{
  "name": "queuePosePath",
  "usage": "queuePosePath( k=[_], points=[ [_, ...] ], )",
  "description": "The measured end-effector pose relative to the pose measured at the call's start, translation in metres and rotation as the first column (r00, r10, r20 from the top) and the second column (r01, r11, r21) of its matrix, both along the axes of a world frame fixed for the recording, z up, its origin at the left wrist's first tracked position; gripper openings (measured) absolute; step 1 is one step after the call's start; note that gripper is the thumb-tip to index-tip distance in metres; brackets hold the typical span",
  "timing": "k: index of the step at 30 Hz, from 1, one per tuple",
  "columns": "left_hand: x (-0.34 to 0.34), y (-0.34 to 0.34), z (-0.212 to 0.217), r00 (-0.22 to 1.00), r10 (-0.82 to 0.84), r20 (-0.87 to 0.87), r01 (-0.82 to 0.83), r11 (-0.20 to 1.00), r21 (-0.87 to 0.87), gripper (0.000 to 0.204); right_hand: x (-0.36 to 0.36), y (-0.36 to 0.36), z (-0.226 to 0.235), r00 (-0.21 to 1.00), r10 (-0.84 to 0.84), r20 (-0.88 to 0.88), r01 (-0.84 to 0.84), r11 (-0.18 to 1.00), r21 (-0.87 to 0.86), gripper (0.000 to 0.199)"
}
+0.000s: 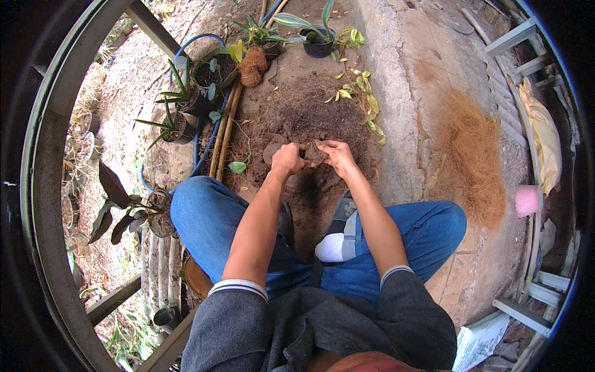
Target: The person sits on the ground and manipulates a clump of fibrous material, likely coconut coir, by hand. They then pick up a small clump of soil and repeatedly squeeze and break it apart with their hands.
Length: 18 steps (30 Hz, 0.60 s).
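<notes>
Over a patch of dark, loose soil [304,115] mixed with fibres, both of my hands meet in front of my bent knees. My right hand [338,157] pinches a dark clump of soil [317,154] between thumb and fingers. Close beside it on the left, my left hand [289,159] has its fingers curled in toward the same clump; what they grip, if anything, is hidden. A rounded brown object [269,152] sits partly behind my left hand, its kind unclear. Below the hands lies more crumbled soil, partly in shadow.
Potted plants [318,47], a brown fibrous husk [253,66], a blue hose [207,37] and bamboo poles [224,133] lie far and left. Trailing leaves [370,104] edge the soil. Rightward are a heap of orange-brown fibre [474,161] and a pink pot [527,201].
</notes>
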<state>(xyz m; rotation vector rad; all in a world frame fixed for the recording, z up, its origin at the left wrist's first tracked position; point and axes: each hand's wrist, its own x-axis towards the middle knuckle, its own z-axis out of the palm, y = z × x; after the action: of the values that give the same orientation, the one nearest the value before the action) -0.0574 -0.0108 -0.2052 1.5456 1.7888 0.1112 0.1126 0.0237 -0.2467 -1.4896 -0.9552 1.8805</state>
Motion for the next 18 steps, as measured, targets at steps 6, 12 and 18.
queuePosePath(
  k=[6,12,18],
  points=[
    [0.0,0.001,-0.003,0.942,0.168,0.291,-0.1,0.967,-0.235,0.067,0.0,-0.005,-0.008,0.996,-0.022,-0.09,0.022,1.0,-0.008,0.028],
    [0.002,0.002,0.01,0.982,0.147,0.119,-0.145,0.989,-0.024,0.066,0.003,0.0,-0.015,0.967,-0.09,-0.239,0.061,0.99,-0.126,0.03],
    [0.004,-0.003,0.034,0.985,0.088,-0.15,-0.097,0.994,-0.056,0.054,0.007,-0.006,0.018,0.872,0.064,-0.484,-0.15,0.979,-0.139,0.04]
  ],
)
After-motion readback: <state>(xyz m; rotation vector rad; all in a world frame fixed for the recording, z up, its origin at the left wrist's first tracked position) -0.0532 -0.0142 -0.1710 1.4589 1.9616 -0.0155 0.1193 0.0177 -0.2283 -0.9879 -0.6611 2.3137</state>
